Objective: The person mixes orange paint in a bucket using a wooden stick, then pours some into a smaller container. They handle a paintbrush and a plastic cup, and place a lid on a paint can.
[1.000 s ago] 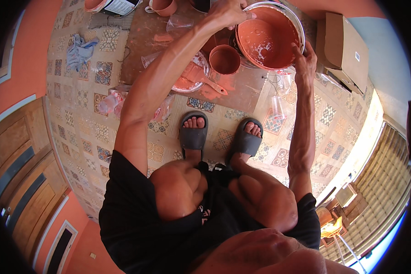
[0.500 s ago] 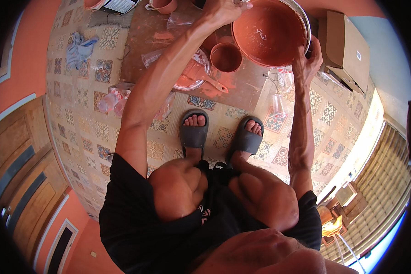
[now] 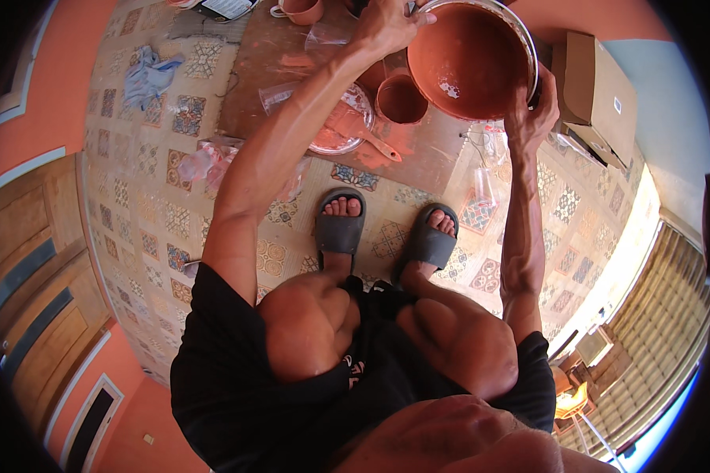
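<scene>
A round bucket [image 3: 427, 67], coated inside with terracotta-coloured paint, is tilted so that its inside faces me. On its left side my left hand [image 3: 390, 27] grips the pale rim. The right side is held by my right hand [image 3: 533, 114], with the thumb toward the opening and the fingers around the outside. Just below and left of the bucket stands a small paint-coated pot [image 3: 401, 98]. A paintbrush [image 3: 371, 138] smeared with the same colour lies across a white round lid [image 3: 341, 148], partly behind my left forearm.
Under these lies a paint-stained brown board [image 3: 438, 150]. Clear plastic cups [image 3: 485, 189] lie right of it, crumpled plastic [image 3: 205, 164] to its left. A blue-grey rag [image 3: 150, 77] is on the tiled floor. A cardboard box [image 3: 599, 98] stands at right, a mug [image 3: 301, 11] at the far edge.
The bucket has tilted slightly, and the bright patch inside it now sits lower. Both hands keep their hold. The whole view has shifted a little.
</scene>
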`<move>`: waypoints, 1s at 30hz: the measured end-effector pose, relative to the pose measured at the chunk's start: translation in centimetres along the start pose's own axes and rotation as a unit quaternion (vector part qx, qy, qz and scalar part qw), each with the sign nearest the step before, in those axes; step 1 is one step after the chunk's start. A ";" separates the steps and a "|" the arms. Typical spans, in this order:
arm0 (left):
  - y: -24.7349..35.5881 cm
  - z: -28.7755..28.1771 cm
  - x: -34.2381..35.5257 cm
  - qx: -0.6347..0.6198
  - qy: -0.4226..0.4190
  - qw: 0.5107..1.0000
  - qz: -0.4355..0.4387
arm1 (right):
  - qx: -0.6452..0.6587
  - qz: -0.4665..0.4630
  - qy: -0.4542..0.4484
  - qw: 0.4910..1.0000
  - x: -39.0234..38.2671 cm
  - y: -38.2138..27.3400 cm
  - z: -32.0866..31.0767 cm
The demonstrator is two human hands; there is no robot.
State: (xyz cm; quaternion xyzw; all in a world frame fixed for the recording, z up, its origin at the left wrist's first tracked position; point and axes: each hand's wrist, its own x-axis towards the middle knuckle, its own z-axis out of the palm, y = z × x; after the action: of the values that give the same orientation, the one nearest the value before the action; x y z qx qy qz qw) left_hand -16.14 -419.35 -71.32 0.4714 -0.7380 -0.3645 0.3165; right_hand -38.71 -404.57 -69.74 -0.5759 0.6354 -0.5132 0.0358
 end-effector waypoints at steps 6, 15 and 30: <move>-0.5 -0.4 -0.8 -0.007 0.029 0.998 0.047 | -0.010 -0.016 -0.009 1.000 -0.1 -0.6 0.1; -0.6 -0.7 -1.1 -0.014 0.015 0.999 0.027 | -0.057 -0.043 -0.022 0.997 -0.1 -1.2 -0.3; 0.4 -1.3 -1.6 -0.095 -0.023 0.995 -0.035 | -0.075 -0.092 -0.023 0.993 0.2 -2.5 -0.8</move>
State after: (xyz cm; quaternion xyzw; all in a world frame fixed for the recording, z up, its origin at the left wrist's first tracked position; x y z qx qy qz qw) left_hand -14.69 -418.07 -70.45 0.4563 -0.6899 -0.4551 0.3298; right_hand -37.53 -403.80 -67.50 -0.6445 0.6154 -0.4520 -0.0407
